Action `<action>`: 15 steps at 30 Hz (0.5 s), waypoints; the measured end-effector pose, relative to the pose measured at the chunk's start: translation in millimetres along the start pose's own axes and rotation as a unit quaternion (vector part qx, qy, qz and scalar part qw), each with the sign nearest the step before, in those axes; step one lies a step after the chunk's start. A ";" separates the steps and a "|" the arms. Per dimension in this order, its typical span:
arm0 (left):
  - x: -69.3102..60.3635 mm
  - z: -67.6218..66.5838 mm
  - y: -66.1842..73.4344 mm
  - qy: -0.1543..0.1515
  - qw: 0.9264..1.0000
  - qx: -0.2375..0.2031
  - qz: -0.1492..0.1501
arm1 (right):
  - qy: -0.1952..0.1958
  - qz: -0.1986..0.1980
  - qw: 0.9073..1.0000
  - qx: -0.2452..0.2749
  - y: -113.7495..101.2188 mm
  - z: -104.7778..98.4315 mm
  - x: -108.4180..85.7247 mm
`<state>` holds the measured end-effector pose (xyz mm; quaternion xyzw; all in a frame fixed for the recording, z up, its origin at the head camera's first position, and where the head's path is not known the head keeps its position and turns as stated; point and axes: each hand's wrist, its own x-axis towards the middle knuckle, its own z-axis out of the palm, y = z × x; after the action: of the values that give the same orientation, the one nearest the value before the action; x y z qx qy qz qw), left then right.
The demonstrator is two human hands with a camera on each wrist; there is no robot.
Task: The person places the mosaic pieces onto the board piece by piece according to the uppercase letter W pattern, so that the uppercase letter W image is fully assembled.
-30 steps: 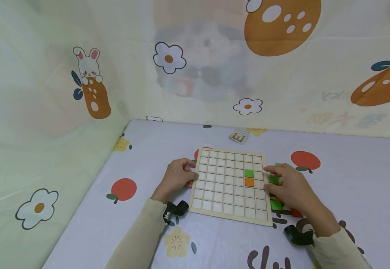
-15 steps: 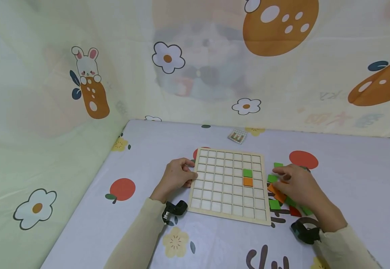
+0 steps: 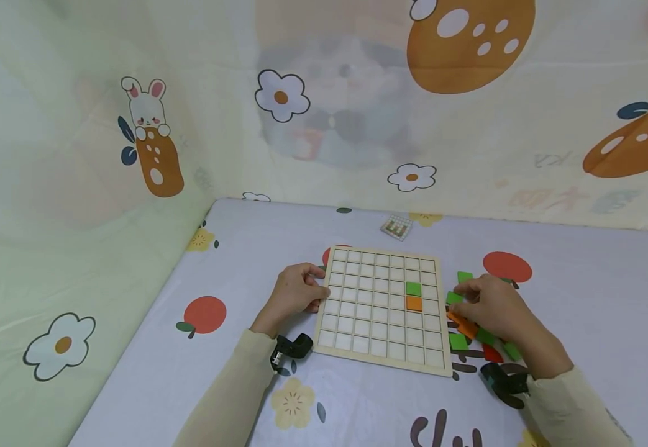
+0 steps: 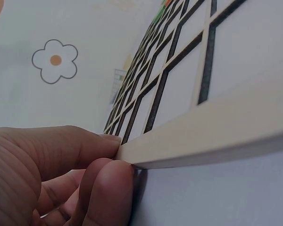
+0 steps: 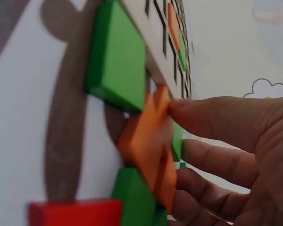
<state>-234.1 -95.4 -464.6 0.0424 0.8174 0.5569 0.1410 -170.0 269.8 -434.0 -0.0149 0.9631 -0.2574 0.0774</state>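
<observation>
In the head view, your board [image 3: 363, 311] lay flat on the counter [image 3: 365, 406] between your two hands. Your left hand [image 3: 296, 290] touched its left edge with thumb and forefinger. Past the right edge, your right hand [image 3: 497, 307] was low over the loose pieces, its thumb and forefinger apart. Two cells were filled: a green tile [image 3: 413, 288] sat in one, and an orange tile [image 3: 414, 303] sat in the adjoining cell, nearer to you. Every other cell that showed was bare, so the laying-in looked barely begun. Just beside the board waited several green pieces [image 3: 458, 341], some orange pieces [image 3: 465, 328] and a red piece [image 3: 492, 353], a few of them partly under your hand. A small patterned card [image 3: 396, 227] lay beyond the far edge, its pattern too small to make out.

In the left wrist view, your fingertips met the board's pale rim, with other fingers bent lower down; I couldn't tell whether you pinched the rim or only steadied it.

In the right wrist view, your thumb tip was against a blurred orange piece, your other fingers beyond it near a green one. No closed grip showed, and that piece was not yet on the board.
</observation>
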 end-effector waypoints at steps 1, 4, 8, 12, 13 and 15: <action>-0.1 0.1 0.1 0.000 1.000 -0.001 0.000 | -0.007 0.005 1.000 0.004 -0.4 -0.9 -0.1; -0.8 0.2 0.7 0.000 1.000 -0.003 -0.001 | -0.020 0.017 0.999 0.019 -1.9 -2.1 -0.1; -1.3 0.1 1.3 0.000 1.000 -0.004 0.001 | -0.017 0.017 0.999 0.042 -3.3 -1.9 -0.3; -1.7 -0.1 1.4 0.000 1.000 -0.002 0.003 | -0.002 0.010 0.998 0.055 -2.4 0.4 -1.6; -1.8 -0.1 1.5 0.000 1.000 -0.001 0.004 | 0.003 0.008 0.998 0.059 -1.6 0.9 -1.9; -2.2 -0.1 1.9 0.000 1.000 0.000 0.003 | 0.014 0.005 0.997 0.070 -0.9 2.2 -2.8</action>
<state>-232.2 -95.3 -462.4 0.0454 0.8174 0.5571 0.1394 -166.9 268.2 -435.0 -0.0006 0.9439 -0.3235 0.0664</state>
